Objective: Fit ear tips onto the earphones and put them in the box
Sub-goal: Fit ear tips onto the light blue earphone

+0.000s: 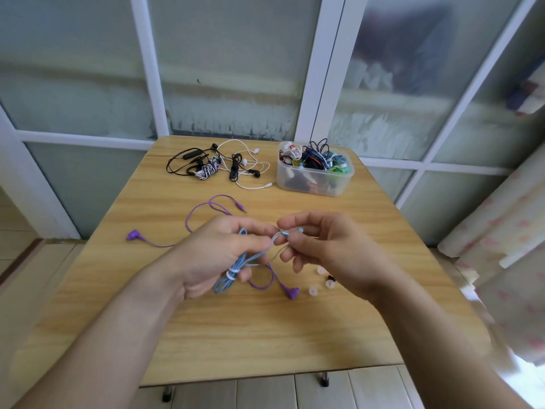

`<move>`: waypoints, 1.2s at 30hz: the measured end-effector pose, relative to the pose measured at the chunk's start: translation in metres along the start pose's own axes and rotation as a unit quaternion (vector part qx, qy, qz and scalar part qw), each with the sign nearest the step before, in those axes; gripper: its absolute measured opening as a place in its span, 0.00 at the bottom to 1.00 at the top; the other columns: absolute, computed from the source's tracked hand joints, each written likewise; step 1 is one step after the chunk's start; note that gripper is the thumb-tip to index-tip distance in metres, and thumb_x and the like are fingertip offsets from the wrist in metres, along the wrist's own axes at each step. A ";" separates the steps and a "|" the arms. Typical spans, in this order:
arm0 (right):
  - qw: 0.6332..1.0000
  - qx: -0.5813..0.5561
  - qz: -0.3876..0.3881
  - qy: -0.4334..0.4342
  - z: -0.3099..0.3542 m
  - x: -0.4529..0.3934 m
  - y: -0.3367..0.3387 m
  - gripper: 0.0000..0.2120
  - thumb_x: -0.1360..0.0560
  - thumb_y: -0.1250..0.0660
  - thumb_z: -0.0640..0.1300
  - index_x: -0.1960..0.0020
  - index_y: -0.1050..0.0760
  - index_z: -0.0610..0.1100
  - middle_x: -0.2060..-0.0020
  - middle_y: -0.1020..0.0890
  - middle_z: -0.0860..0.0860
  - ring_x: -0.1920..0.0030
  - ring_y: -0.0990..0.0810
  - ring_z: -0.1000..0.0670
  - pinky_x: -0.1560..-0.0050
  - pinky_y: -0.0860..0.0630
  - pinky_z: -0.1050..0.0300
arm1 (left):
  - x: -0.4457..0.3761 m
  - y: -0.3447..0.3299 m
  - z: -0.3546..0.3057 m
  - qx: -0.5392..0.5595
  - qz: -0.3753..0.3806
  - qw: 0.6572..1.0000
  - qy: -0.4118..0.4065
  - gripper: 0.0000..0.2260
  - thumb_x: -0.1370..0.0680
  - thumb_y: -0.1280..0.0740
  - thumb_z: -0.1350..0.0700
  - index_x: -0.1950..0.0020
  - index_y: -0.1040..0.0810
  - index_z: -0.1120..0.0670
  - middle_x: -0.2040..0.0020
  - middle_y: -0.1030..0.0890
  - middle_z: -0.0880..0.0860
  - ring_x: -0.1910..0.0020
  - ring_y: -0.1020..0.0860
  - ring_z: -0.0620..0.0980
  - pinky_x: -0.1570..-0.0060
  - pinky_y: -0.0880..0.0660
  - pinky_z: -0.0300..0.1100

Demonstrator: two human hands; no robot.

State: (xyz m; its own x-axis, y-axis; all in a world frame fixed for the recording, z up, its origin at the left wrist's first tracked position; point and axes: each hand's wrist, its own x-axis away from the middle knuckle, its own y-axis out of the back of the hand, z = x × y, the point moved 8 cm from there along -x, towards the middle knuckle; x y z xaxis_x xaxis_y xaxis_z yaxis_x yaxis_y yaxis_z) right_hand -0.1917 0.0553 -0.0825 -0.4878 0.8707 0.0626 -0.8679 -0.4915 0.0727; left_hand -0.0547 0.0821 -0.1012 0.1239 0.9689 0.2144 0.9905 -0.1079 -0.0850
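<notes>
No readable text, label, brand, number or sign appears anywhere in the view; the box (314, 180), the earphones (236, 268) and the bench (265, 335) show no legible markings.

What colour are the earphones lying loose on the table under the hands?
Purple earphones, seen in the head view.

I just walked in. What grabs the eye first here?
Two hands at centre: the left hand grips a bundled blue earphone cable while the right hand pinches its end. Purple earphones sprawl on the wooden table beneath, and a clear box crammed with earphones sits far right.
</notes>
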 end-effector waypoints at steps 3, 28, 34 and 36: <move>0.999 0.044 -0.019 0.012 0.002 0.009 0.009 0.07 0.24 0.31 0.36 0.48 0.24 0.34 0.58 0.16 0.37 0.67 0.20 0.46 0.66 0.23 0.60 | 0.001 -0.011 0.003 -0.035 0.023 0.999 -0.014 0.08 0.23 0.34 0.64 0.45 0.19 0.61 0.54 0.19 0.60 0.56 0.24 0.51 0.75 0.31 0.37; 0.997 0.020 -0.076 0.003 0.000 0.021 0.058 0.09 0.29 0.28 0.36 0.48 0.18 0.39 0.57 0.15 0.38 0.58 0.16 0.46 0.53 0.18 0.55 | -0.011 -0.049 0.004 0.103 -0.036 0.992 -0.057 0.13 0.28 0.28 0.59 0.47 0.24 0.63 0.60 0.16 0.61 0.63 0.18 0.55 0.76 0.32 0.35; 0.986 0.140 -0.092 0.024 0.000 0.030 0.058 0.05 0.28 0.26 0.34 0.53 0.17 0.40 0.61 0.14 0.44 0.63 0.16 0.48 0.56 0.18 0.52 | -0.011 -0.052 0.013 0.144 -0.013 0.989 -0.025 0.12 0.26 0.31 0.66 0.43 0.22 0.63 0.57 0.16 0.64 0.58 0.18 0.57 0.62 0.20 0.37; 0.975 0.195 -0.095 0.034 0.002 0.035 0.059 0.04 0.29 0.26 0.35 0.55 0.16 0.41 0.64 0.14 0.47 0.64 0.16 0.50 0.57 0.18 0.53 | -0.009 -0.055 0.019 0.130 0.005 0.991 -0.012 0.11 0.26 0.31 0.66 0.44 0.21 0.63 0.55 0.16 0.64 0.55 0.17 0.57 0.52 0.19 0.40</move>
State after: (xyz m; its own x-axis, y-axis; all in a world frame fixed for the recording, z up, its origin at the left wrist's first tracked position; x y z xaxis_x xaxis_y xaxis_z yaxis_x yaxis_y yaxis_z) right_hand -0.2596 0.0570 -0.0736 -0.3384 0.9394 -0.0548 -0.8476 -0.2790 0.4514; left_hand -0.1115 0.0831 -0.1166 0.1287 0.9735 0.1890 0.9400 -0.0591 -0.3360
